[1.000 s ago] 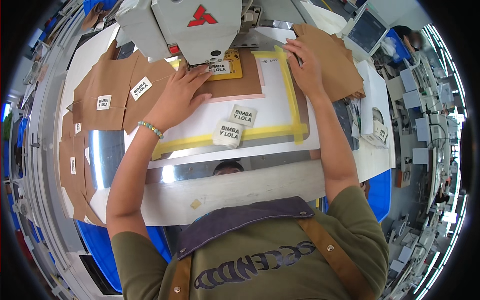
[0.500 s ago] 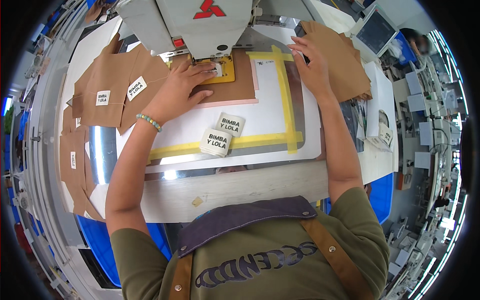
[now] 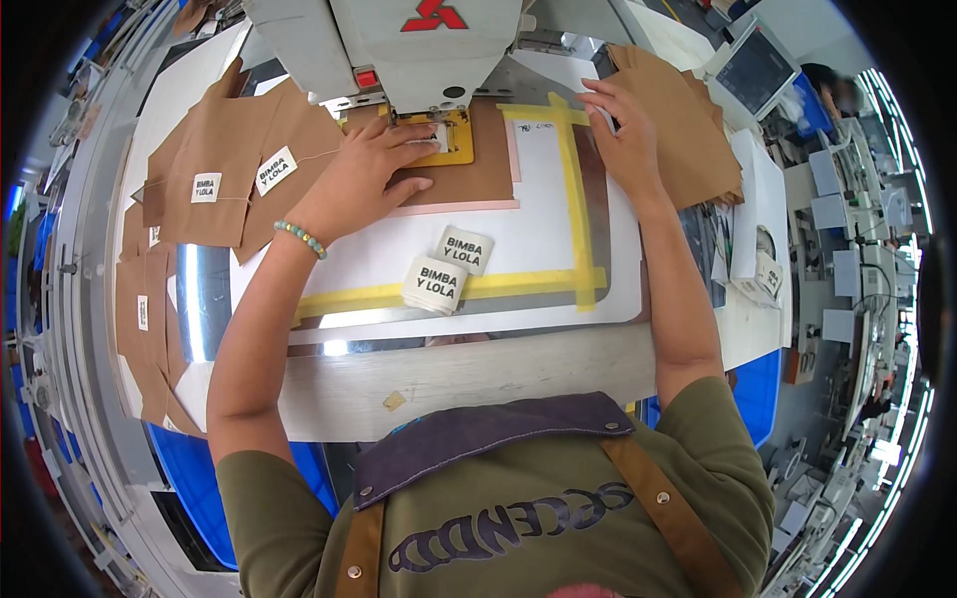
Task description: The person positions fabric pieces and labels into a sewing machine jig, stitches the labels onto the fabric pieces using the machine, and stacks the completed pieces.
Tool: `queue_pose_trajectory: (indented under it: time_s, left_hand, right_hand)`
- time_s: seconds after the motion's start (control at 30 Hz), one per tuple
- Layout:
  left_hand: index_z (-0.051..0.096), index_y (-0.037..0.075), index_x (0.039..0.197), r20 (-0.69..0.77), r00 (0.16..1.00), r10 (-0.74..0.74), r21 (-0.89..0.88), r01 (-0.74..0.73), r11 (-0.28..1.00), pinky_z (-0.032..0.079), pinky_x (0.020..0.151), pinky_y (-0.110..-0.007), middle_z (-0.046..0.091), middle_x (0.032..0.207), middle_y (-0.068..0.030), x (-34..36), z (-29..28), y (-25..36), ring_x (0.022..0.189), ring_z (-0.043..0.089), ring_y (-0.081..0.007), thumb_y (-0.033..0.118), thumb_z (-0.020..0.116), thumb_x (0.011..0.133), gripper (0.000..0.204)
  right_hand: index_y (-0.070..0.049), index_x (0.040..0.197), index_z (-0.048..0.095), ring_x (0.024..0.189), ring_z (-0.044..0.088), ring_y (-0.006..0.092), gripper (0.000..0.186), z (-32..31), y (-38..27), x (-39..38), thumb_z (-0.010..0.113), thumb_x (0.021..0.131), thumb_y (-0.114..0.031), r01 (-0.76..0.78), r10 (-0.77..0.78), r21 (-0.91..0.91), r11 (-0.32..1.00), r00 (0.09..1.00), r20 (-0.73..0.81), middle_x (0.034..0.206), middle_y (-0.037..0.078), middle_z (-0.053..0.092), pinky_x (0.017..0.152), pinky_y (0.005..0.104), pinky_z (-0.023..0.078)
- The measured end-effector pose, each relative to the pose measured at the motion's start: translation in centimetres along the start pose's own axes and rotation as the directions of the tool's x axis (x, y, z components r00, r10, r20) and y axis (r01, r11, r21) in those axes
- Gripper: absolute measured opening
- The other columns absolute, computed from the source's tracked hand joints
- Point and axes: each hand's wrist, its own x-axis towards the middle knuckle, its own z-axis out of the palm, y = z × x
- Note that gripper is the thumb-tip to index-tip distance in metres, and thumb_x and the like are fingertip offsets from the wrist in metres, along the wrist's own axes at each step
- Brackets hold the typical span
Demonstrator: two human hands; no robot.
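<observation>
Under the head of a sewing machine (image 3: pixel 429 65), a brown fabric piece (image 3: pixel 490 169) lies against pink strips on a white sheet (image 3: pixel 533 224). My left hand (image 3: pixel 371 181) rests flat on it, fingers stretched to the yellow frame (image 3: pixel 460 145) around a white label, which they partly hide. My right hand (image 3: pixel 625 135) holds nothing; its fingers are apart and slightly bent, beside the yellow tape (image 3: pixel 568 189) and left of a stack of brown pieces (image 3: pixel 678 140). Nearer me lie a small stack of white labels (image 3: pixel 435 287) and another label (image 3: pixel 465 250) touching it.
At left, overlapping brown pieces (image 3: pixel 204 219) carry white labels, joined by loose threads. A white box (image 3: pixel 760 219) with labels stands at right, below a monitor (image 3: pixel 755 68). Blue bins (image 3: pixel 760 394) sit under the table edge (image 3: pixel 469 379).
The whole view has shifted slightly. Both hands keep about the same places, and the fabric and labels show no clear movement.
</observation>
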Motion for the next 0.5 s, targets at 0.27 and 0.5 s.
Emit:
queue_pose_trajectory:
  time_s: [0.27, 0.5]
  left_hand:
    - [0.07, 0.011, 0.148, -0.011, 0.999, -0.038, 0.014, 0.038, 0.999, 0.042, 0.124, -0.046, 0.062, 0.158, -0.0097, 0.4, 0.6, -0.6, 0.14, 0.052, -0.0355, 0.022, 0.077, 0.101, 0.048]
    - [0.073, 0.008, 0.143, -0.068, 0.996, -0.059, -0.127, 0.05, 0.991, 0.043, 0.121, -0.049, 0.068, 0.144, -0.0171, 1.1, 0.5, -2.1, 0.14, 0.054, -0.0385, 0.026, 0.077, 0.101, 0.045]
  right_hand:
    - [-0.007, 0.118, 0.081, 0.123, 0.069, 0.0309, 0.019, 0.3, -0.2, -0.1, 0.07, 0.102, -0.009, -0.025, 0.025, 0.011, 1.0, 1.0, -0.016, 0.132, 0.009, 0.077, 0.103, 0.0417, 0.055]
    - [-0.006, 0.119, 0.081, 0.124, 0.07, 0.028, 0.019, 0.5, -0.3, -0.4, 0.07, 0.103, -0.006, 0.012, -0.012, 0.004, 1.0, 1.0, 0.001, 0.133, 0.008, 0.078, 0.109, 0.039, 0.053]
